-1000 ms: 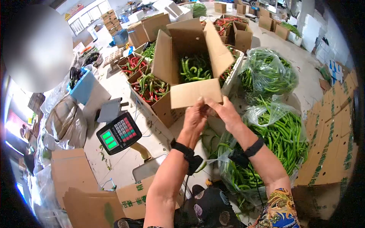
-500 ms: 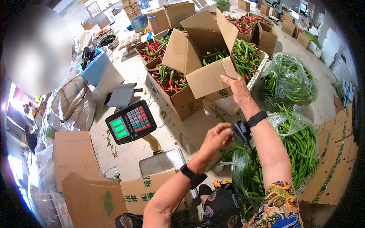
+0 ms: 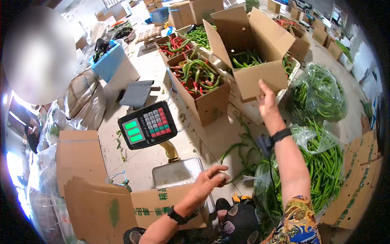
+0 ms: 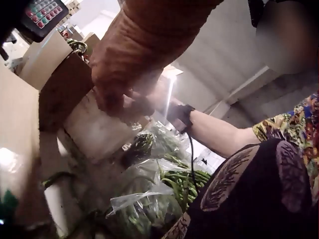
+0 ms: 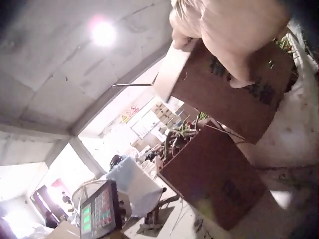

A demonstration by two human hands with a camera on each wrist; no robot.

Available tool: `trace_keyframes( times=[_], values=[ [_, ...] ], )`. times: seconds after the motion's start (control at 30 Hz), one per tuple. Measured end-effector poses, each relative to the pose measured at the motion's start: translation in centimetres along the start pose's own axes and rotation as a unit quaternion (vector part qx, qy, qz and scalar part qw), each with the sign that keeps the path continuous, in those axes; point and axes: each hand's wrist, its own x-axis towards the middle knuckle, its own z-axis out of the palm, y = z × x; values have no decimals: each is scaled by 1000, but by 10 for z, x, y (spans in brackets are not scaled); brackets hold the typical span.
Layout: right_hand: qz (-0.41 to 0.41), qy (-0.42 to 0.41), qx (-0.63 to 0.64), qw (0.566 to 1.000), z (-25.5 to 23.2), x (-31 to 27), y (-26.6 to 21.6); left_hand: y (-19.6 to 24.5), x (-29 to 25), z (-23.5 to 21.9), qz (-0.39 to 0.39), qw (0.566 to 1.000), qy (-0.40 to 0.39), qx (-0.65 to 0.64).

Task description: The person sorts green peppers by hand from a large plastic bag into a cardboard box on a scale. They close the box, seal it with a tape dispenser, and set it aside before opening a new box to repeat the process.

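An open cardboard box (image 3: pixel 260 81) with green peppers (image 3: pixel 245 59) inside sits on top of other pepper containers, its flaps spread. My right hand (image 3: pixel 269 105) pinches the near flap, thumb on its upper face and the other fingers beneath. In the right wrist view, that hand (image 5: pixel 234 37) lies against the printed front of the box (image 5: pixel 224 94). My left hand (image 3: pixel 209 181) hangs loosely curled over the floor beside the scale's metal platform (image 3: pixel 178 173), holding nothing. The left wrist view shows this hand (image 4: pixel 124 74) close up, its fingertips partly blurred.
A scale display (image 3: pixel 147 125) with green digits stands left of centre. Behind it is a box of red and green peppers (image 3: pixel 199 77). Plastic bags of green peppers (image 3: pixel 317 175) lie at right, with loose peppers on the floor. Flattened cardboard (image 3: pixel 97 207) lies at lower left.
Both hands were at the box flap; the left has let go and moved down and left toward the scale. The right stays on the flap, and the box has turned and settled backward.
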Motion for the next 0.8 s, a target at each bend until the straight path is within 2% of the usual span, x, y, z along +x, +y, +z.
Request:
trace_keyframes(
  times=[0.07, 0.13, 0.2, 0.23, 0.27, 0.3, 0.33, 0.37, 0.4, 0.5, 0.57, 0.6, 0.67, 0.7, 0.73, 0.8],
  values=[
    [1, -71, 28, 997, 0, 46, 0, 7, -5, 7, 7, 1000, -20, 7],
    [-1, -23, 3, 1000, 20, 51, -6, 7, -7, 9, 5, 1000, -18, 3],
    [-2, 5, -44, 999, 10, 71, 0, 7, -12, 7, 3, 1000, -22, -3],
    [-40, 66, -72, 994, 12, 68, 3, 10, -16, 5, 24, 999, -19, 30],
    [-68, -6, -98, 993, -12, 84, 9, 11, -21, 0, 48, 998, -22, 39],
    [-5, 16, -157, 987, -25, 85, 3, 22, -31, -6, 71, 993, -16, 99],
    [46, -13, -172, 984, -31, 80, 0, 39, -44, -10, 99, 988, -2, 120],
    [45, -16, -166, 985, -25, 66, -1, 61, -57, -18, 115, 981, 24, 155],
    [42, -16, -163, 986, -22, 51, -1, 72, -68, -28, 164, 980, 55, 103],
    [96, -51, -167, 980, -18, 15, 6, 116, -113, -68, 187, 960, 141, 153],
    [143, -106, -229, 957, -18, -12, 13, 127, -153, -101, 131, 947, 213, 202],
    [150, -109, -227, 956, -20, -27, 24, 125, -175, -121, 103, 941, 238, 219],
    [215, -233, -319, 893, -27, -60, 52, 109, -214, -154, 57, 926, 299, 221],
    [255, -267, -305, 878, -23, -84, 61, 98, -235, -171, 35, 920, 321, 222],
    [293, -300, -293, 859, -13, -113, 68, 85, -253, -189, 37, 922, 318, 218],
    [343, -310, -366, 807, 9, -174, 77, 63, -290, -219, 0, 935, 318, 156]
  ],
)
